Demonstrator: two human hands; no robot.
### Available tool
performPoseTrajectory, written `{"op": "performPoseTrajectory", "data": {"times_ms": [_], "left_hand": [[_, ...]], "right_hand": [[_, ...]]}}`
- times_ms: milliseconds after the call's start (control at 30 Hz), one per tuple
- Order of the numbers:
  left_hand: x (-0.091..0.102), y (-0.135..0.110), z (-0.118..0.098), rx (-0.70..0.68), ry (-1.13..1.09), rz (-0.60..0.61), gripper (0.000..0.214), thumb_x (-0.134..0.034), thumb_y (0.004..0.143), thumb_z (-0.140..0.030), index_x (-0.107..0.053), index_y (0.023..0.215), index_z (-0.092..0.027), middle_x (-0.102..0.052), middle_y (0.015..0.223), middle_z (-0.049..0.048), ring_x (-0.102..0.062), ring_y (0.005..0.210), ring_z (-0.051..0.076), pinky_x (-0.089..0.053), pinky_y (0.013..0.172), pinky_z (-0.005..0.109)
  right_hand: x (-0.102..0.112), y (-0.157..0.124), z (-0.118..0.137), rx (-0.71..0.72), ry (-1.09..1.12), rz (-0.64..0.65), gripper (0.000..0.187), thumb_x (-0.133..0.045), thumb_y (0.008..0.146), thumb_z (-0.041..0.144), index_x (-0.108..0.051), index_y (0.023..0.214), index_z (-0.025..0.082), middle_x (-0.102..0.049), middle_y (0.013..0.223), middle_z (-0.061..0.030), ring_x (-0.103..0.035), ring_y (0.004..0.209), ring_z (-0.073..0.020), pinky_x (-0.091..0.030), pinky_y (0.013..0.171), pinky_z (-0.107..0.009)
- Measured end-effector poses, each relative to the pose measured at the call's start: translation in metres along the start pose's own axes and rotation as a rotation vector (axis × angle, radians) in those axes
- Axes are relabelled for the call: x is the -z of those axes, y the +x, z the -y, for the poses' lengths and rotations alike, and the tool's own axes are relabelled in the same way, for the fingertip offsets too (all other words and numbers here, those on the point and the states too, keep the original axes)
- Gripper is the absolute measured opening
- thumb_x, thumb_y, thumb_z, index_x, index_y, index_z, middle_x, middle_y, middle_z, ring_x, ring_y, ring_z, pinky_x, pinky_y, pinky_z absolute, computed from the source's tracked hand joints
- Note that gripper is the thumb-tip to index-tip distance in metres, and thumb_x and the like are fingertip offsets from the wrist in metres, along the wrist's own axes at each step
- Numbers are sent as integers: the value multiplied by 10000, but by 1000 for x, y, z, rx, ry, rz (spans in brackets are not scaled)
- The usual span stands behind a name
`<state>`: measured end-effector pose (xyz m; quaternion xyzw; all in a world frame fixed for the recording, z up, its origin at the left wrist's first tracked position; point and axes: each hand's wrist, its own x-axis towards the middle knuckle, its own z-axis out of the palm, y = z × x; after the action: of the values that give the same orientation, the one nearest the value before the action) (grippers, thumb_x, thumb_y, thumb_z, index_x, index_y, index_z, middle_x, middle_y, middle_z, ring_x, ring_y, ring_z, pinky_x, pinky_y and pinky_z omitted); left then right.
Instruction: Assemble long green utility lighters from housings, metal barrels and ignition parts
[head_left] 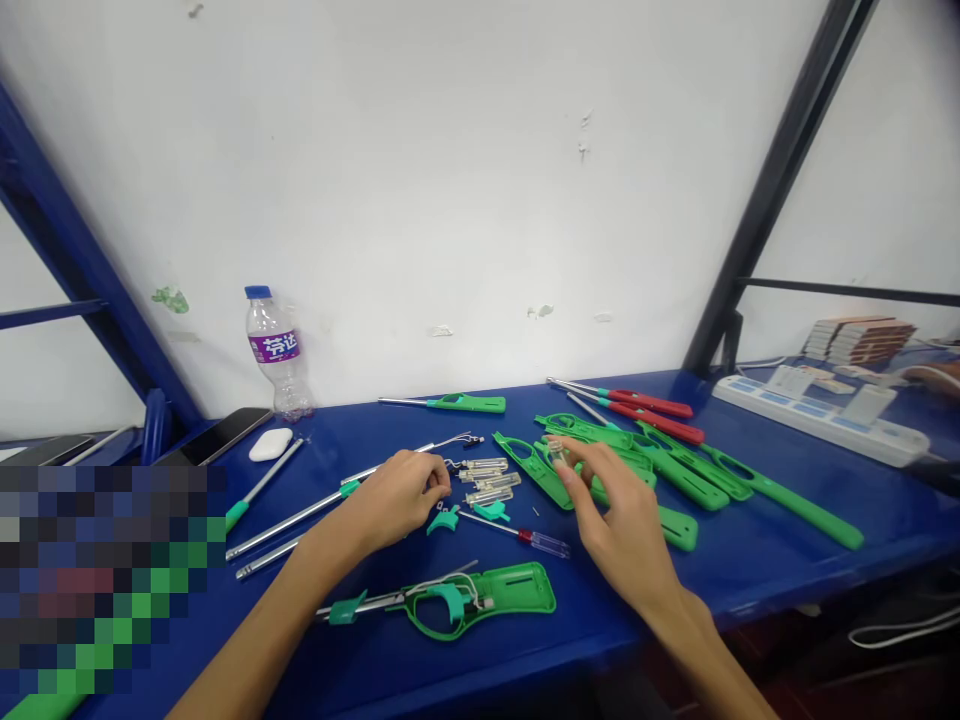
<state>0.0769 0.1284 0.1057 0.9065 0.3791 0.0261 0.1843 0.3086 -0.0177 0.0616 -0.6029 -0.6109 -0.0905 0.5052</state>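
Note:
My right hand (619,520) pinches a small clear plastic fuel tank (556,453) between thumb and fingers, above the green lighter shells. My left hand (405,492) is closed, its fingertips curled down beside thin wires; whatever it holds is hidden. Between the hands lie several clear fuel tanks (491,482), teal triggers (444,520) and a screwdriver (544,542) with a clear purple and red handle. In front of them rests an opened green lighter half (517,588), with a metal tube, white wires and a teal trigger in it.
Green lighter shells (694,480) and red lighters (656,420) lie at right, an assembled green lighter (469,403) at the back. Metal tubes (292,525) are at left, near a white case (270,445), a phone (232,435) and a bottle (277,350). A power strip (817,415) is far right.

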Motion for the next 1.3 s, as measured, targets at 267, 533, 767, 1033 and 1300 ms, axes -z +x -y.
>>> {"op": "performPoseTrajectory", "data": {"times_ms": [267,533,767,1033,1300], "left_hand": [[1,4,8,-42,-26,-77,256,-673,1057,-397,-702,1142,-158,-739,1075,47,-732,904,187,-630,829,389],[6,3,7,-50,7,-116,241,-683,1049,-392,-709,1103,-158,-739,1051,41,-728,900,187,-625,833,388],[2,4,4,-103,44,-42,220,-700,1038,-377,-718,1120,-174,-741,1124,56,-724,996,210,-614,903,424],[-5,8,1,-170,21,-3,271,-688,1046,-380,-694,1225,-176,-723,1219,77,-725,1040,225,-619,921,444],[-5,-1,3,-119,-12,-64,278,-687,1046,-382,-691,1239,-180,-716,1246,82,-719,1069,233,-616,934,453]], "right_hand": [[1,2,2,0,60,-28,187,-578,1093,295,-698,1228,245,-686,921,-21,-654,764,-192,-536,761,-315],[4,0,3,-9,74,-40,183,-602,1079,307,-720,1202,241,-698,884,-25,-652,746,-198,-548,768,-333],[3,-1,2,-20,86,-36,205,-614,1070,335,-735,1213,253,-726,906,-27,-672,772,-210,-555,814,-360],[3,-2,2,7,79,-28,182,-641,1055,331,-739,1188,255,-722,874,-7,-674,734,-202,-548,790,-346],[6,-5,4,30,93,-112,182,-659,1036,382,-757,1143,272,-711,823,-1,-663,676,-197,-564,692,-314]]}}
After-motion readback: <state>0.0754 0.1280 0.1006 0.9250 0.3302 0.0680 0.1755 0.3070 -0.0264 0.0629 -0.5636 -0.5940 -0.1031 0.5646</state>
